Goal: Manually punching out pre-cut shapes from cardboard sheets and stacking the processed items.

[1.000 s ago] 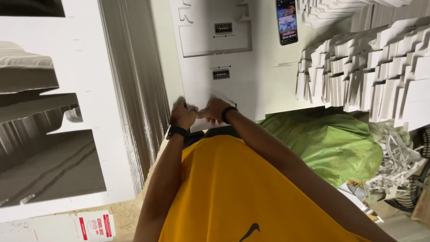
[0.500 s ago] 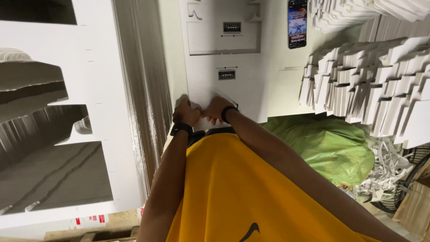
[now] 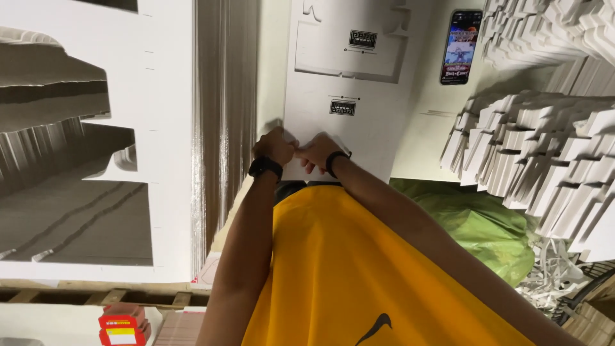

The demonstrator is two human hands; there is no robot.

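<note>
Card sheet: the white die-cut card sheet (image 3: 359, 96) lies flat on the desk (image 3: 423, 138) straight ahead of you, its near edge under both your hands.
Direction from your fingers: the sheet runs away from your fingertips, up the view — its long axis points from your chest toward the far end of the desk.
Left hand: your left hand (image 3: 274, 146) sits on the near left corner of the sheet, fingers curled together and pinched on that edge.
Right hand: your right hand (image 3: 318, 152) is just beside it, touching the left hand, fingers folded down onto the same edge; how firmly they clamp the card I cannot tell, since the knuckles hide the tips.
Nearer hand: neither — both meet at the same spot on the edge.
Count, hands: two, each with one dark wristband.
Count, printed labels on the sheet: two dark rectangles, one beyond the other along the long axis.
Count, phones: one phone (image 3: 460, 46), screen lit, lying to the right of the sheet and apart from it.
Count, stacks: one tall stack of flat sheets (image 3: 224, 115) to your left, its edges showing; folded white boxes (image 3: 544, 147) heaped to your right, too many to count.
Count, bags: one green bag (image 3: 477, 224) below the boxes.
</note>
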